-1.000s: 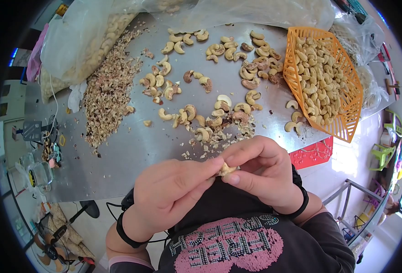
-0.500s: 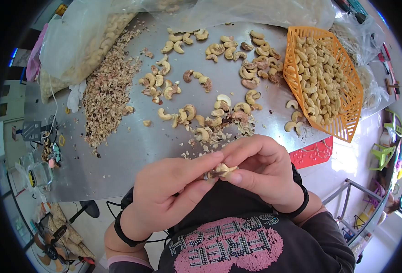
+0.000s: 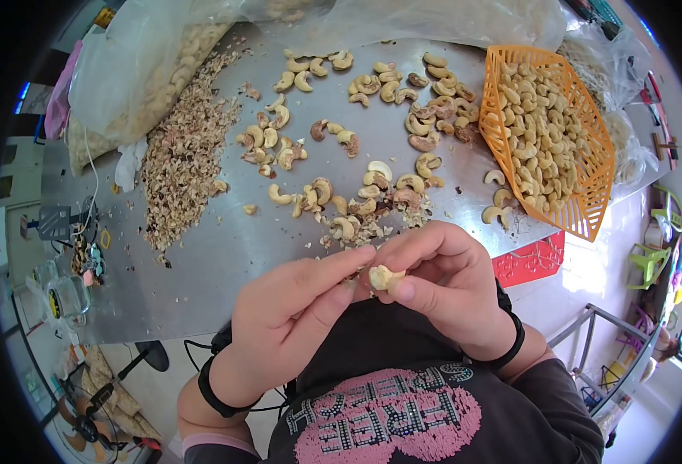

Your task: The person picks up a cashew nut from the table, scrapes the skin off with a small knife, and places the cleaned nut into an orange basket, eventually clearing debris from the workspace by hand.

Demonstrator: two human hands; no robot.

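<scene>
Between the thumb and fingers of my right hand point(image 3: 449, 282) is a pale cashew nut point(image 3: 384, 278), held just past the table's near edge. My left hand point(image 3: 294, 298) is closed in a pinch, its fingertips close to the nut. A sliver of something small shows at those fingertips, too little to name. Beyond my hands, cashews point(image 3: 345, 226) lie among flakes of skin. More loose cashews point(image 3: 437, 104), some with brown skin on them, are spread in small groups over the metal table point(image 3: 225, 271).
An orange slatted basket point(image 3: 495, 127) of pale cashews stands at the right edge. To the left is a long heap of skin flakes point(image 3: 182, 155), beside a clear plastic bag point(image 3: 128, 85) of cashews. Plastic sheeting point(image 3: 418, 23) lines the back. A red box point(image 3: 530, 259) sits below the table.
My hands have drawn slightly apart. The cashew has turned in my right fingers and shows more of its pale side, and my left fingertips have come off it a little.
</scene>
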